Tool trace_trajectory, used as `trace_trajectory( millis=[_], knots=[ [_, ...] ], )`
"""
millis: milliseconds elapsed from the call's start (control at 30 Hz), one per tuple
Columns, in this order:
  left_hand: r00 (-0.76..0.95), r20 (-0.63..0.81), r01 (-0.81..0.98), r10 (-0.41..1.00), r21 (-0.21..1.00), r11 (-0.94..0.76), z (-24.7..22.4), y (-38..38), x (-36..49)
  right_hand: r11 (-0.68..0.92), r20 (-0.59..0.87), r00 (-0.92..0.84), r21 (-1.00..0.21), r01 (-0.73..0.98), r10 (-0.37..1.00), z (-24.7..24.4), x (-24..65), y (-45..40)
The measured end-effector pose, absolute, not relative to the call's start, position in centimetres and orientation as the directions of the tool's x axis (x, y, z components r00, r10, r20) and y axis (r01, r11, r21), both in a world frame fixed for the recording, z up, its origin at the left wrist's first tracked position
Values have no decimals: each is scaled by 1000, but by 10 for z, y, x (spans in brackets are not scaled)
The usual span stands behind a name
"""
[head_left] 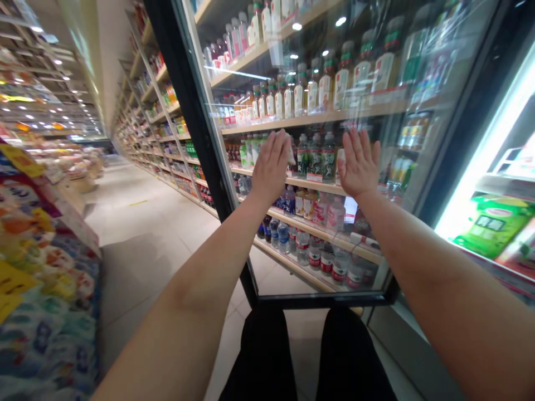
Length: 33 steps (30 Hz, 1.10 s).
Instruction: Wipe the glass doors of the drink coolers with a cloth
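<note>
Your L hand, fingers flat & tog., is up at the open glass door, sth. white by its fingertips; R hand flat, fingers slightly apart. Door stands btwn you & shelved bottles. Lit freezer w/ green pack on your R; stacked packs L.

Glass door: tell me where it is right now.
In the head view, the glass door stands right of centre, directly before the raised left hand and right hand, with a brightly lit cabinet to its right.
</note>
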<state>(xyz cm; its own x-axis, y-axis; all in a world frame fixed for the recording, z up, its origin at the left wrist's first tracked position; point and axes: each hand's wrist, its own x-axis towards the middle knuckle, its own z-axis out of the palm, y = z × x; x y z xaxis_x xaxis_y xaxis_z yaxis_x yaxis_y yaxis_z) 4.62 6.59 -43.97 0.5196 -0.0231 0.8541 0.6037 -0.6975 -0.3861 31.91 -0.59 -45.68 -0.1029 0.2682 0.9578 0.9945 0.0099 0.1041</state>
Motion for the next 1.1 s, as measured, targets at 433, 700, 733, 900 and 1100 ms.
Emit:
trace_trajectory(
  millis=[433, 700, 733, 900, 1100],
  knots=[
    [428, 896, 676, -116, -403, -617, -451, 75, 4, -5, 951, -80, 86, 996, 299, -456, 320, -5],
    [661, 741, 553, -115, -585, -593, -459, 76, -20, -6, 951, -76, 82, 997, 300, -456, 319, -6],
    [594, 799, 619, -94, -528, -582, -452, 79, -22, -3, 951, -69, 73, 997, 302, -455, 318, -6],
    [558, 827, 644, -68, -483, -593, -470, 73, -17, -5, 937, -33, 37, 999, 347, -453, 317, -9],
    [660, 746, 559, -95, -571, -601, -462, 72, -20, -4, 940, -37, 40, 999, 339, -451, 314, -12]
  ],
)
